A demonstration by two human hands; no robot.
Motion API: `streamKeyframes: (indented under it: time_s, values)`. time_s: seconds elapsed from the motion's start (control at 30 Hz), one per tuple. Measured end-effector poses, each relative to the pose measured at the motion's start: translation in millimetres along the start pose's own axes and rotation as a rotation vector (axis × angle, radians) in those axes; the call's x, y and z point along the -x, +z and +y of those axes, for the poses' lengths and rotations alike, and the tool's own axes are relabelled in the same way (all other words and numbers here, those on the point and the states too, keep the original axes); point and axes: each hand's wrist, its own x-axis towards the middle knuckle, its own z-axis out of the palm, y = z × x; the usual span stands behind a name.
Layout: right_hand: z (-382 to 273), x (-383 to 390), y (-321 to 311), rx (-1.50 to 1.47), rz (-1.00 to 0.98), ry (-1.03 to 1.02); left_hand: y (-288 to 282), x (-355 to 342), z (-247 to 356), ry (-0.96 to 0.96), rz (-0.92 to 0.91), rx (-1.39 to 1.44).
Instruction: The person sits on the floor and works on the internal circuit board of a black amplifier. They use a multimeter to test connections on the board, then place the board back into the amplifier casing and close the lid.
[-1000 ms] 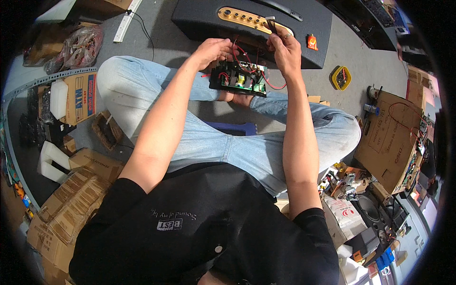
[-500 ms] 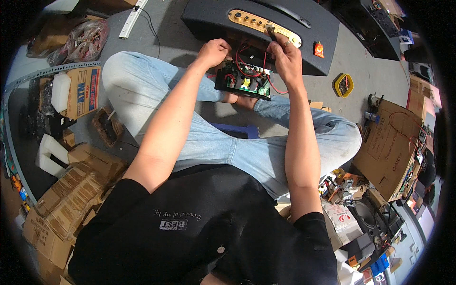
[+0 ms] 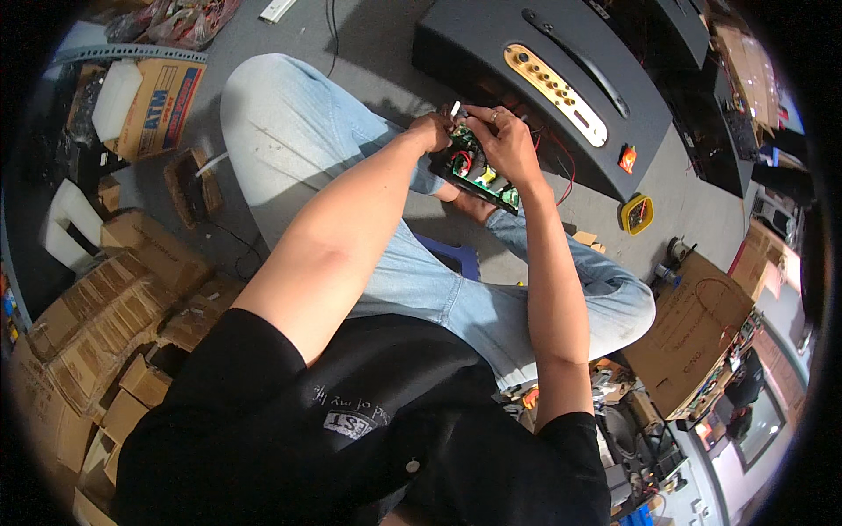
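Note:
A green circuit board (image 3: 484, 178) on a black metal plate sits tilted above my crossed ankles, with red wires and a yellow part on it. My left hand (image 3: 430, 133) is closed on the board's left end, fingertips in shadow. Over its upper edge reaches my right hand (image 3: 509, 149), fingers pinched together towards the left hand; what they hold is hidden. A small white piece (image 3: 455, 109) sticks up between the two hands' fingertips. Red wires (image 3: 570, 167) run from beside the right hand towards the black amplifier cabinet (image 3: 456, 44), which has a gold knob panel (image 3: 554, 92).
A yellow tray (image 3: 637, 215) of small parts stands right of the cabinet, near an orange packet (image 3: 628, 159) on it. Cardboard boxes (image 3: 96, 324) crowd the left, and another carton (image 3: 688, 333) stands at the right. A blue plastic piece (image 3: 452, 256) lies between my legs.
My right hand has come down from the cabinet's panel to the board, closer to my left hand. The view has turned, so the cabinet appears further right.

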Motion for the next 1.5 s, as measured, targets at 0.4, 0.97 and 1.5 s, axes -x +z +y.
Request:
streamKeyframes:
  time_s: [0.4,0.97,1.5]
  values:
    - [42,5,41,0.528,-0.043,0.220,-92,72,82,-0.033,-0.261,0.138]
    - [47,25,15,0.367,-0.037,-0.041,-37,33,48,0.028,-0.115,0.224]
    - [28,31,3,0.513,0.123,0.090,-45,45,66,0.056,0.000,0.250]
